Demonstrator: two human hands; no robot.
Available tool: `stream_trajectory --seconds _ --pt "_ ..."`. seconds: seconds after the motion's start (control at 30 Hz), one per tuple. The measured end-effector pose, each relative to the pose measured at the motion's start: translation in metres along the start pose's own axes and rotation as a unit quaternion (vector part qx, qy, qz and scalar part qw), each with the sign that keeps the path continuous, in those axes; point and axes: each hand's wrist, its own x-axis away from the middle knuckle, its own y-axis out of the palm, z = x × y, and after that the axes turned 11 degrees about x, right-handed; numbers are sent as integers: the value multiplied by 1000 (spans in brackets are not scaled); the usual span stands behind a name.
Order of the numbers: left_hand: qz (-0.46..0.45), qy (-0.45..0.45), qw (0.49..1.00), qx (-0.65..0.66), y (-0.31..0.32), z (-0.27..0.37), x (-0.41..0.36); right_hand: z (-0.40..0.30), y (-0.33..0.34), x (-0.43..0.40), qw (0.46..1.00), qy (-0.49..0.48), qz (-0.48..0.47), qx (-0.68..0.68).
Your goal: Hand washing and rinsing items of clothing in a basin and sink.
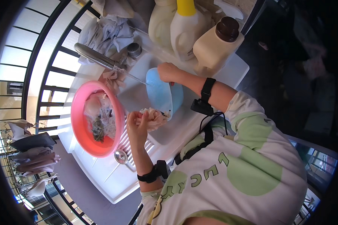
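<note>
My right hand [168, 72] grips the rim of a light blue plastic basin [177, 97], which is tilted on its side in the sink. From the metal faucet [97, 56], a thin stream of water [136, 78] runs into the basin's opening. A crumpled, pale pink wet cloth [155, 119] is bunched in my left hand [138, 123], close to the basin's lower rim. Left of that hand sits a pink plastic tub [117, 92], holding sudsy water and several soaking pieces of clothing [101, 123].
The white sink [183, 132] has a ribbed washboard area [150, 146]. A round metal strainer [121, 156] lies beside the tub. Large detergent bottles [183, 33] and a brown-capped jug [214, 45] line the far right edge. Wet cloth [108, 32] is heaped behind the faucet, near black railings [49, 76].
</note>
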Motion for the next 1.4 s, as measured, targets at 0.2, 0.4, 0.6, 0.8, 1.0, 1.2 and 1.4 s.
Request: stream_trajectory --seconds 0.2,0.4,0.6,0.8,1.0,1.2,1.4 --pt "8 40 999 8 0 21 -2 52 38 40 930 89 -125 -334" --pt "-17 60 997 34 12 39 -4 57 76 19 826 96 -137 -538" --pt "-17 53 998 36 3 22 5 53 66 51 838 116 -54 -530" --pt "2 10 999 39 -6 3 11 -9 13 26 973 -10 59 -221" --pt "-2 14 999 37 -6 -16 19 -71 3 -8 966 -196 152 76" --pt "-3 22 997 70 -7 -19 21 -87 16 -19 903 -261 265 216" --pt "2 14 998 54 -16 -23 16 -59 4 22 927 -237 186 224"
